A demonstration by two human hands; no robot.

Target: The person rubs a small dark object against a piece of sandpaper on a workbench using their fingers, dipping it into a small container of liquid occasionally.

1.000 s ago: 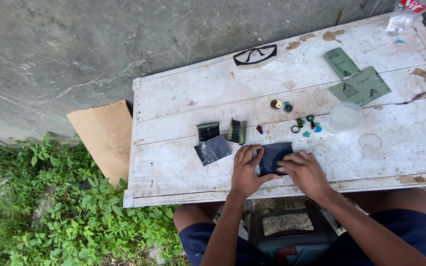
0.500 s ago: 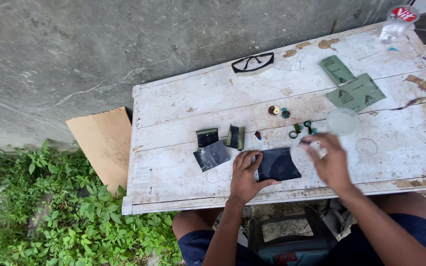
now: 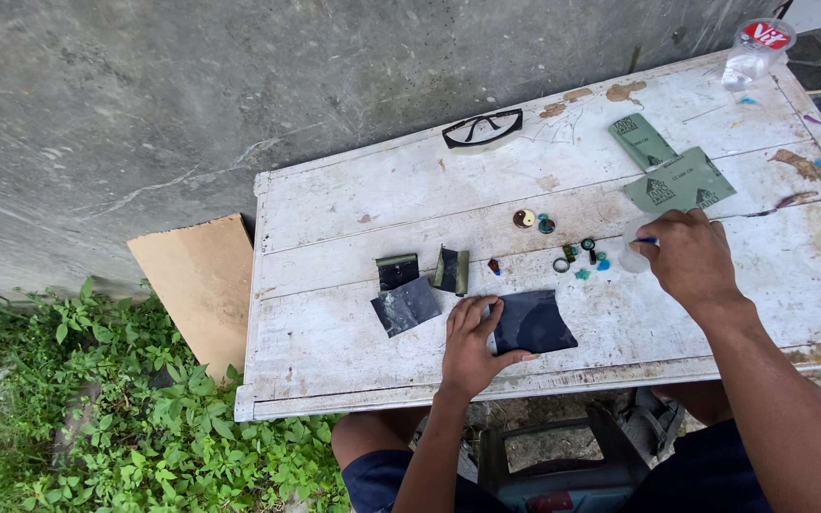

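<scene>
Our right hand (image 3: 691, 255) has left the dark sheet (image 3: 532, 321) and is now closing its fingers on a small blue piece by the clear cup (image 3: 635, 256). Our left hand (image 3: 472, 344) is lying flat, fingers spread, pinning the sheet mid-tabletop (image 3: 334, 332). We are judging that steady pressure keeps it from sliding.

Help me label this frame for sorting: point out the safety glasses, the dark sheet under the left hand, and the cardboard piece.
safety glasses (image 3: 483, 128), head view, on the bridge between the lenses.
dark sheet (image 3: 536, 323), head view, on its bare middle, right of the left hand (image 3: 469, 344).
cardboard piece (image 3: 200, 285), head view, on its flat brown face.
</scene>
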